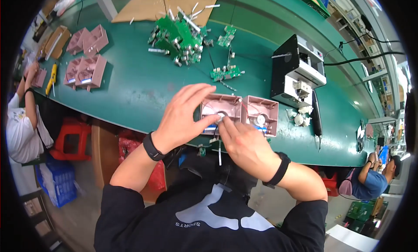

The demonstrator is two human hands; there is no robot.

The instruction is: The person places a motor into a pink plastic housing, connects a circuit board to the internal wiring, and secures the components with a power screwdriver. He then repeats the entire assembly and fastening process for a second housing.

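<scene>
A pair of pink plastic casings [260, 99] lies side by side at the bench's front edge, with wires, blue strips and round parts inside. My left hand [185, 115] braces the left casing [230, 98], its fingers along the far left rim and its thumb reaching inside. The thumb tip touches a small round part [221, 114]. Over the casing's front side, my right hand [246, 143] bends with fingertips pressed together at the same part; what they pinch, if anything, is hidden. A strip with a small board [220, 158] hangs below by wires.
Green circuit boards [178, 38] are heaped beyond my hands, with loose boards [226, 72] nearer. A black-and-white machine [298, 71] and a black-handled tool [316, 115] stand right. More pink casings [85, 72] and a yellow tool [52, 79] lie left. People sit at both sides.
</scene>
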